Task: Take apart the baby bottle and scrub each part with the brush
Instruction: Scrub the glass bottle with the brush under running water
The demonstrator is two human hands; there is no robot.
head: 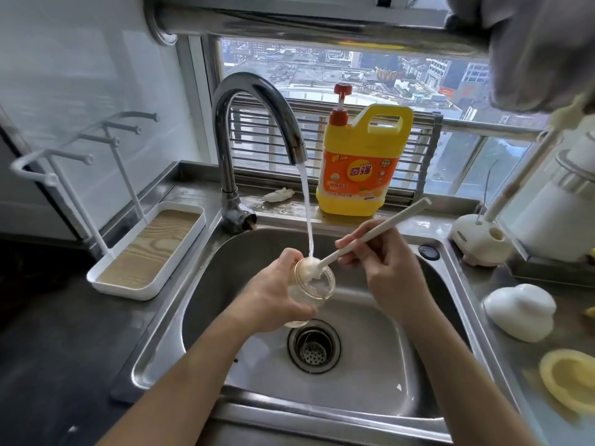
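Note:
Over the steel sink (370, 375), my left hand (273, 291) grips the clear baby bottle body (317, 289), tilted with its mouth facing up and right. My right hand (383, 262) holds the long white handle of the bottle brush (380, 228). The brush's white sponge head sits in the bottle's mouth. Water runs from the faucet (257, 130) onto the bottle rim. A white domed bottle cap (521, 313) and a yellow part (570, 378) lie on the counter at the right.
A yellow detergent jug (360, 169) with a red pump stands on the ledge behind the sink. A white drying rack (148, 249) with pegs stands at the left. A white brush holder (479, 239) and an appliance stand at the right. The drain (314, 346) lies below the bottle.

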